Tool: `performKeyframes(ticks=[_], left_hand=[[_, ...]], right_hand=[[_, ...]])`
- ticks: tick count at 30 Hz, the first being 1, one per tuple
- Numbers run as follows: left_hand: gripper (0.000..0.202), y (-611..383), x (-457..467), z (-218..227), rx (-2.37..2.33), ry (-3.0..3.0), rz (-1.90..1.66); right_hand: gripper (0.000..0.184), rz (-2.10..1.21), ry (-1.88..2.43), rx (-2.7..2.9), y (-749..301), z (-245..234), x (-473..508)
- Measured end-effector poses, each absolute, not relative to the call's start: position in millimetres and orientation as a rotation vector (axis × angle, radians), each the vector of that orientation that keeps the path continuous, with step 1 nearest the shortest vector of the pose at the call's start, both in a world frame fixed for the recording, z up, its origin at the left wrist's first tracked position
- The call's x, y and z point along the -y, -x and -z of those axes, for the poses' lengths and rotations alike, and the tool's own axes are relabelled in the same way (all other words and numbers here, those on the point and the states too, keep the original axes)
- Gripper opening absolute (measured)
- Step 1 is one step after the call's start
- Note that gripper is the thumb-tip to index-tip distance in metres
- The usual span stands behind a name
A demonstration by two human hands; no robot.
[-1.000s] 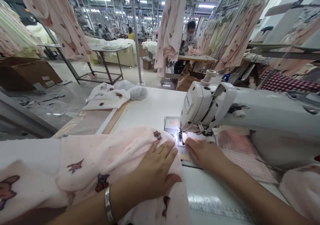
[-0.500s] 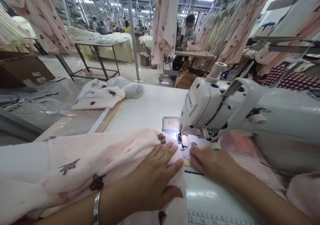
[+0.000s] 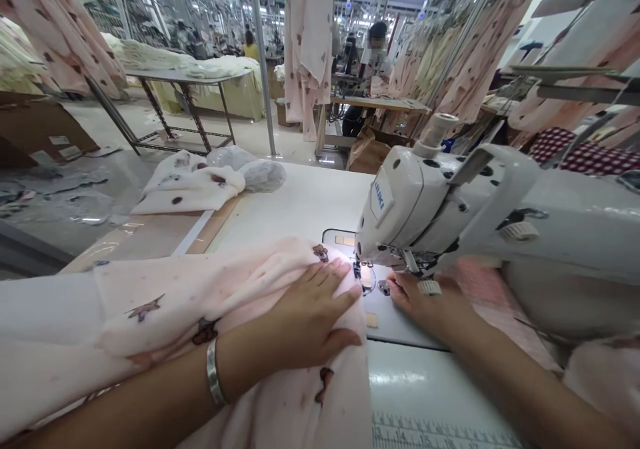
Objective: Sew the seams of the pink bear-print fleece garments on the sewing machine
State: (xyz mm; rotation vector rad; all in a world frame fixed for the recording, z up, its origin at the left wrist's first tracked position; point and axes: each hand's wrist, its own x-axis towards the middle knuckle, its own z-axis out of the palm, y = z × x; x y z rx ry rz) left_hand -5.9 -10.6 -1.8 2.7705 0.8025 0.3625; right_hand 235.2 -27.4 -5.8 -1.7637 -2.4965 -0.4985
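A pale pink fleecy fabric [image 3: 260, 276] with bear prints spreads over the left side of the sewing table. Flat on it, fingers stretched toward the lit presser foot [image 3: 357, 270], rests my left hand [image 3: 305, 312], with a silver bracelet on the wrist. The fabric's right edge runs just beside the foot of the white sewing machine [image 3: 400, 202]. Right of the needle, my right hand [image 3: 430, 306] has its fingers curled together, close to a small oval metal piece [image 3: 384, 288] on the machine bed. What those fingers hold, if anything, is hidden.
A folded printed white cloth [image 3: 190, 186] and a clear plastic bag [image 3: 263, 174] lie at the table's far left. A printed ruler [image 3: 425, 432] marks the front edge. Pink checked fabric [image 3: 490, 296] lies under the machine arm. A co-worker [image 3: 376, 56] sits beyond.
The view has shifted slightly. My right hand, blurred before, shows more clearly with its fingers curled near the oval metal piece. My left hand stays on the fabric.
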Motion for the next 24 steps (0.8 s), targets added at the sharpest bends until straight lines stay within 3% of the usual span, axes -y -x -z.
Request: performKeyframes(ticks=[6,11,15,18,21,24], left_hand=[[0.049,5.7,2.9,3.1,-0.706,-2.832,-0.466],[0.017,1.1,1.2,7.3,-0.473,-2.923,-0.596],[0.018,0.2,-5.5,11.3,-0.441,-2.891,-0.624],[0.016,1.8,-10.1,10.4,-0.411,-2.873,-0.615],[0.017,3.1,-11.4,6.4,-0.402,-2.880,-0.588],[0.018,2.6,-12.5,1.0,-0.413,-2.888,-0.509]], right_hand=[[0.023,0.446,1.888,2.425,-232.6,9.6,23.9],[0.024,0.417,1.731,2.438,-240.2,12.1,27.1],[0.029,0.319,1.302,2.576,-227.2,3.3,47.7],[0.025,0.058,0.888,2.735,-207.1,-3.6,65.2],[0.021,-0.120,0.806,2.794,-194.2,-6.1,74.0],[0.020,-0.094,0.814,2.773,-193.6,-4.1,74.1]])
